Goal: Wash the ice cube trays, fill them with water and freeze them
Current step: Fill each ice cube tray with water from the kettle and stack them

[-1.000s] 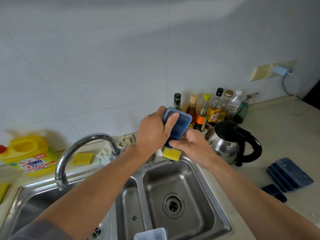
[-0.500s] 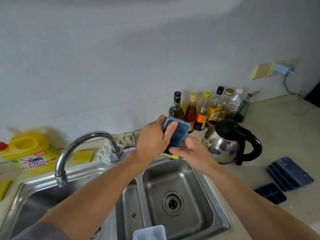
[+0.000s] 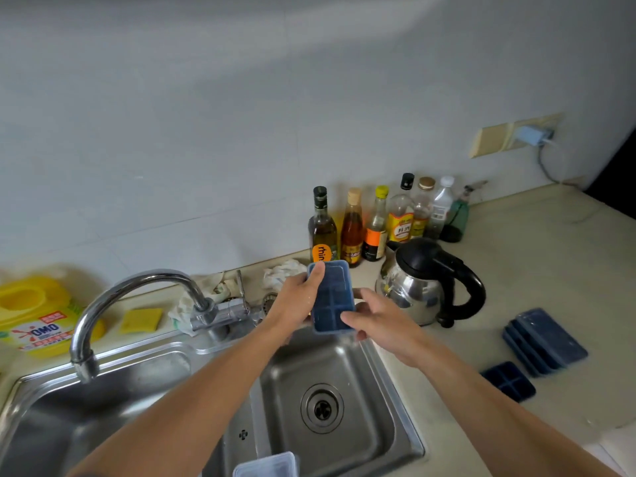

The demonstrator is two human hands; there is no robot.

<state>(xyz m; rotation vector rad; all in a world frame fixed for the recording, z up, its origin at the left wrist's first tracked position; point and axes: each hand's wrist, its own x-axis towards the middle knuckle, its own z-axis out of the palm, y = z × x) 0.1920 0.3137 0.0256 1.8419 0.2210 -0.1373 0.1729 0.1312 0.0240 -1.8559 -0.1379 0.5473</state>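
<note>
I hold a dark blue ice cube tray (image 3: 332, 299) over the back edge of the right sink basin (image 3: 364, 404), its cube cells facing me. My left hand (image 3: 296, 299) grips its left side with the thumb on the top rim. My right hand (image 3: 377, 321) holds its lower right corner, thumb on the front face. A stack of blue trays (image 3: 545, 342) and one single tray (image 3: 508, 381) lie on the counter at the right. A clear lid (image 3: 266, 464) shows at the bottom edge.
The chrome faucet (image 3: 113, 306) arches over the left basin. A steel kettle (image 3: 425, 282) stands right of the sink, with several bottles (image 3: 377, 223) behind it. A yellow detergent jug (image 3: 32, 315), a yellow sponge (image 3: 141, 320) and cloths (image 3: 285, 271) lie along the back.
The tray has turned from its back side to show its cells and has come down slightly. The yellow sponge seen under my right hand earlier is no longer visible there.
</note>
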